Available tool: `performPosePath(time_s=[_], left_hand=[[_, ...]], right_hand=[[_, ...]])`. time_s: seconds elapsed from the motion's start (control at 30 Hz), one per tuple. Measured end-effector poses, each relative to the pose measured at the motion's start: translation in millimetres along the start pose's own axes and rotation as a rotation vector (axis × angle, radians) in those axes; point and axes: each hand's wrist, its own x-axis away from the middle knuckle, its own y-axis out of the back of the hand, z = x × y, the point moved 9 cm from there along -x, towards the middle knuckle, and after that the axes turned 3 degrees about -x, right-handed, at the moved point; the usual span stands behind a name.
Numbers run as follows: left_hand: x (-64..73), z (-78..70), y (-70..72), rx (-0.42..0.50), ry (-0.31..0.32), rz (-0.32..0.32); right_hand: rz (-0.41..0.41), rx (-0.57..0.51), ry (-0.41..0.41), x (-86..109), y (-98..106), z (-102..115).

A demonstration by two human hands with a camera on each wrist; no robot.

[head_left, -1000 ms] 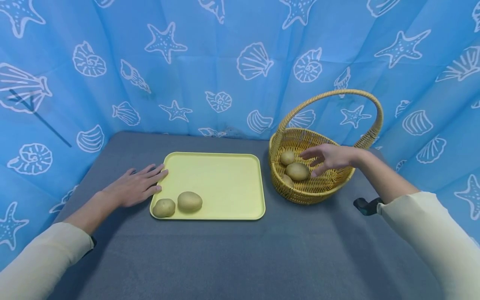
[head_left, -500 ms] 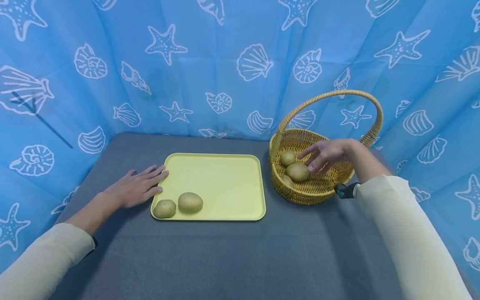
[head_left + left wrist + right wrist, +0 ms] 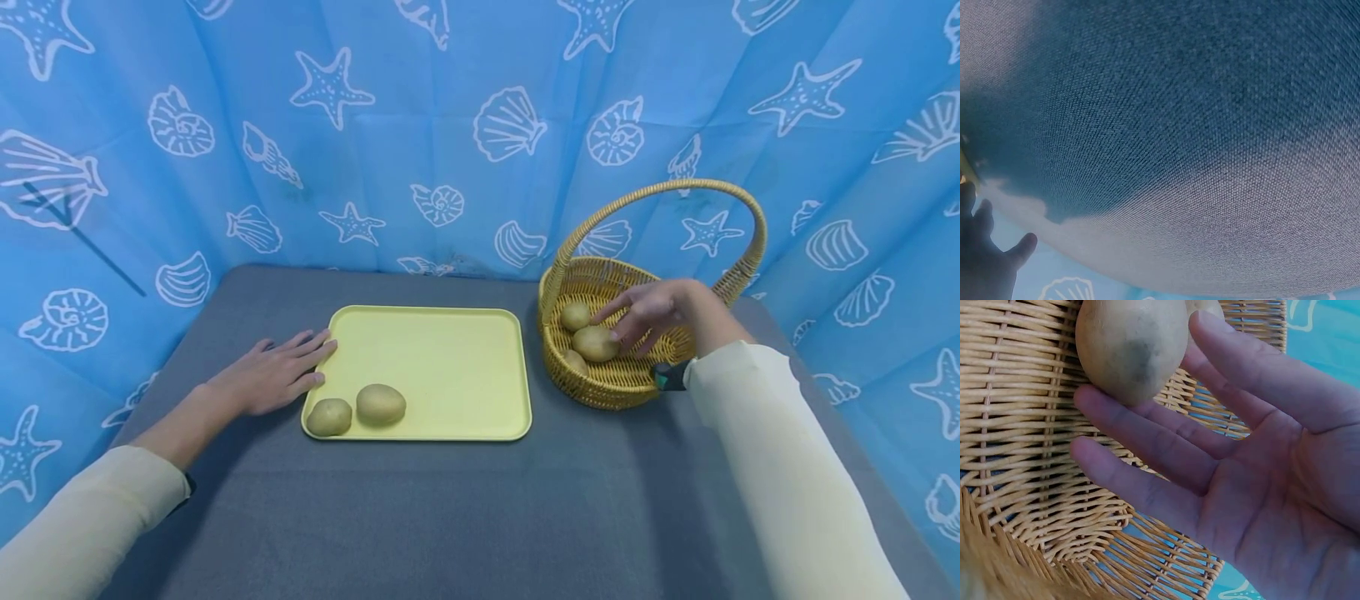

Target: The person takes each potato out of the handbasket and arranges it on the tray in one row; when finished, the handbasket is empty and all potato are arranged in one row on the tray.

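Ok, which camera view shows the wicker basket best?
The head view: it takes in the basket with its handle and three potatoes inside, though the right hand hides part. The right wrist view shows only some of its weave, close up; the left wrist view shows none of it.

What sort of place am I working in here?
Probably a staged tabletop setup: a blue seashell-print curtain hangs behind a grey cloth-covered table, with a wicker basket of potatoes on it.
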Motion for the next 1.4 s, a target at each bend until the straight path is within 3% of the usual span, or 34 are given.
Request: performPosePath(time_s=[0.83,1.1,1.33,1.4], left_hand=[[1.3,-1.6,0.8,0.015,0.004,0.004],[1.3,-1.8,1.2,0.005,-0.002,-0.005],[1.2,-1.0,0.9,-0.005,-0.001,-0.009],[1.1,-0.8,1.1,-0.002,0.0,-0.009]], right_hand=[[-0.113,0.127,-0.103,-12.5,-11,16],[-0.124,0.247,-0.052,-11.4,-11,25],[-0.124,0.439,0.054,-4.8,-13,34],[-0.117,0.451,0.093,-1.0,-15,38]])
